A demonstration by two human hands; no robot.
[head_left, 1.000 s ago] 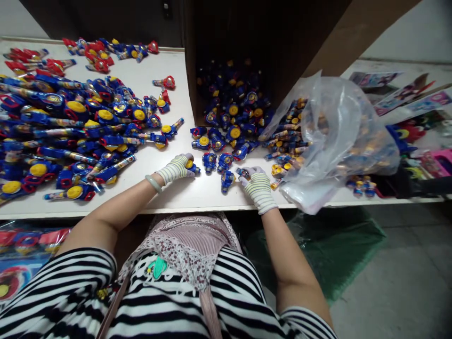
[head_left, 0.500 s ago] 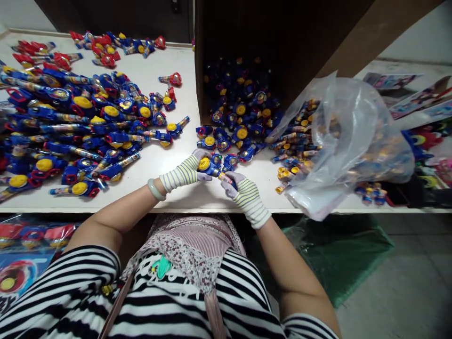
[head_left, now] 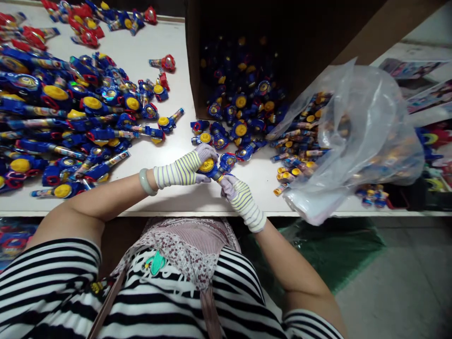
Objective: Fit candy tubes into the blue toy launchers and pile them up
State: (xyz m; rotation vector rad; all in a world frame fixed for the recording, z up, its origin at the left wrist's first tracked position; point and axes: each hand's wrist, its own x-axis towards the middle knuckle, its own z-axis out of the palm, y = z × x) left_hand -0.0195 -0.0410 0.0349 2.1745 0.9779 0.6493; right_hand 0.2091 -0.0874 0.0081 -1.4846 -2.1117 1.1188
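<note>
Both hands wear striped knit gloves. My left hand [head_left: 187, 168] is closed around the blue body of a plastic toy [head_left: 207, 165] with a yellow round disc. My right hand [head_left: 242, 197] grips the narrow tube end of that same toy, and its fingers cover most of the tube. The toy is held just above the white table, tilted down to the right. Right behind it lie similar blue toys [head_left: 228, 161], spilling out of a cardboard box [head_left: 192, 61] lying on its side.
A large pile of blue toys [head_left: 74, 117] covers the left of the table [head_left: 169, 188], with red toys [head_left: 84, 28] behind. To the right, a clear plastic bag [head_left: 353, 136] holds several orange-and-blue printed tubes [head_left: 294, 141], some spilling out. A green sack [head_left: 339, 254] lies below the edge.
My right hand has slid up the tube toward the toy's body and now covers more of it. The left hand keeps its hold. The camera view has shifted slightly.
</note>
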